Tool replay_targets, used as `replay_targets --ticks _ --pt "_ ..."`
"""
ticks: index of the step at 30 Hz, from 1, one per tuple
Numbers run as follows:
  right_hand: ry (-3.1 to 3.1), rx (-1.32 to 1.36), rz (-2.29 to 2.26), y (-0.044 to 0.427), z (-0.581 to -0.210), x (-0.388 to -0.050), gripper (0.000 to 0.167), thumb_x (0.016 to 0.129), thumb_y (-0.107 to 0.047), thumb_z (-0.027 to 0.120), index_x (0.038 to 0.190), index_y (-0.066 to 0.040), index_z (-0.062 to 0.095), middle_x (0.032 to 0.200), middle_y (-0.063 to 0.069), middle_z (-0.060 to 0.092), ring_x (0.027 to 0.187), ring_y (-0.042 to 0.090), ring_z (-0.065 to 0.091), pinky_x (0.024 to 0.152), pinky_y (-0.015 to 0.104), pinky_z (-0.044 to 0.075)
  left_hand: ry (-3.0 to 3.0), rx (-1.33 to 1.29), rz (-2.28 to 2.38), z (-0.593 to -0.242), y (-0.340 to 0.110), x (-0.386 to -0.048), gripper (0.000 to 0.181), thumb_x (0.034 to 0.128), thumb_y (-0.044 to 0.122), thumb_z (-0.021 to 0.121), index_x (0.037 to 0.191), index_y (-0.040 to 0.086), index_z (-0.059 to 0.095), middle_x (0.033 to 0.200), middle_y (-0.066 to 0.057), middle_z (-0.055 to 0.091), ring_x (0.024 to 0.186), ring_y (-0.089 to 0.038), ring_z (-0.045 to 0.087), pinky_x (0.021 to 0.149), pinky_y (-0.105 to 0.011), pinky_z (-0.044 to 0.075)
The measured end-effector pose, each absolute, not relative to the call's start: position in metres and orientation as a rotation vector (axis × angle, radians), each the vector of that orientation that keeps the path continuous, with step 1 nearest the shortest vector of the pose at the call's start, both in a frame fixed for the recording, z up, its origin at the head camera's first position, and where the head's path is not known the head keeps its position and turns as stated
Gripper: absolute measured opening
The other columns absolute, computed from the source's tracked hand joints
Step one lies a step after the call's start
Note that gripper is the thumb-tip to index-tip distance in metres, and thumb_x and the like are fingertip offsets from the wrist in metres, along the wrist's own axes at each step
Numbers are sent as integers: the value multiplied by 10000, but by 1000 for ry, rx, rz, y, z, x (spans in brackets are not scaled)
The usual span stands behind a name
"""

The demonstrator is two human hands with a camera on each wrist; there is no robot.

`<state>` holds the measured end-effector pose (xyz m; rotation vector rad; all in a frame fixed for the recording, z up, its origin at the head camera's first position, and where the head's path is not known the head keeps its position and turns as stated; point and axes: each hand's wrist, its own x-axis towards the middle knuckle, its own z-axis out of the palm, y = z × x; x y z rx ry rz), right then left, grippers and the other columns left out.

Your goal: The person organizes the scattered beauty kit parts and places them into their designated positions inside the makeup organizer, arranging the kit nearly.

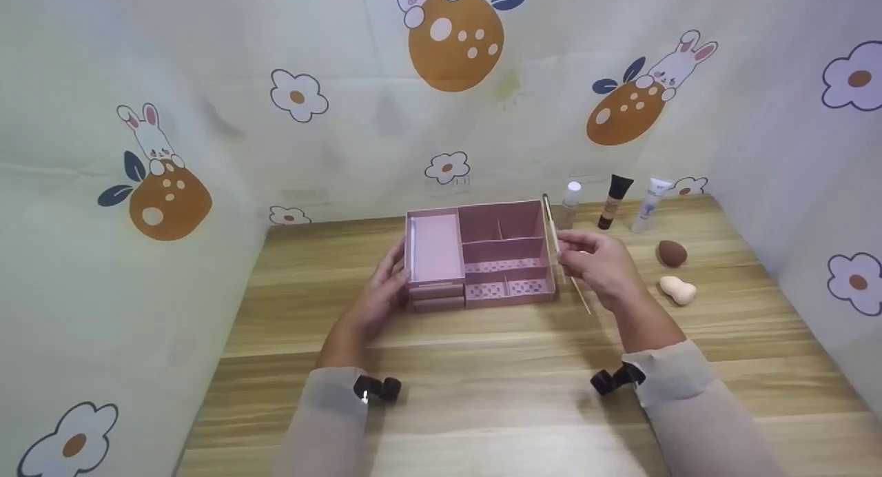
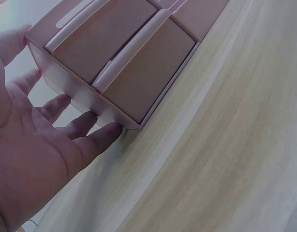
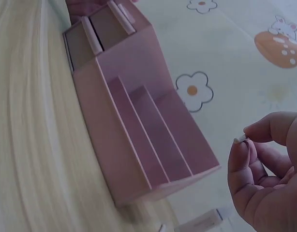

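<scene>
A pink desk organizer (image 1: 506,241) stands on the table, its several open compartments facing up and two small drawers (image 2: 139,67) at its front left. My left hand (image 1: 377,292) rests against its left side, the fingers spread and fairly straight along the wall in the left wrist view. Beside the organizer's right wall, my right hand (image 1: 601,265) pinches a slim makeup brush (image 1: 552,230) between thumb and fingers. Its dark tip points up and away, while the thin handle slants down toward me. The right wrist view shows only a pale end (image 3: 240,139) of it.
Behind the right hand stand a small clear bottle with a white cap (image 1: 571,200), a black-capped tube (image 1: 614,201) and a white tube (image 1: 650,204). A brown makeup sponge (image 1: 671,254) and a cream one (image 1: 678,290) lie at the right. Patterned cloth (image 1: 358,153) borders the table.
</scene>
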<state>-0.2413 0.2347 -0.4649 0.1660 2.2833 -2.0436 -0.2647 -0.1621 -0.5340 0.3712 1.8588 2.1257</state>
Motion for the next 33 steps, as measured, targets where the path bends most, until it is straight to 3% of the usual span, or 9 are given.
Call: replay_targets --ticks 7,21,28,33 --pt "2279 128 -2051 210 -460 -249 475 944 32 675 1418 44 640 1051 23 689 951 122 677 877 266 661 1856 353 2129 -535 -164 -264 691 1123 231 524 1725 321 196 1808 -21 155 1631 -347 291 1317 -549 344" --pt "2291 -9 -2022 142 -455 -255 464 892 52 721 1351 -11 706 1005 3 707 886 121 671 745 199 608 1923 349 2080 -533 -166 -264 694 1107 285 568 1705 389 233 1804 9 188 1639 -329 294 1319 -538 343" --pt "2196 8 -2037 111 -452 -264 456 912 42 731 1361 -35 705 1036 47 717 891 142 679 791 262 629 1904 347 2102 -535 -164 -264 680 1114 271 554 1706 375 236 1798 -2 186 1654 -311 251 1345 -534 292" --pt "2039 31 -2140 93 -453 -269 470 920 73 707 1383 -10 685 1083 120 701 870 158 682 789 289 653 1855 352 2119 -535 -163 -265 693 1117 265 545 1716 359 208 1804 -26 174 1637 -343 287 1320 -557 336"
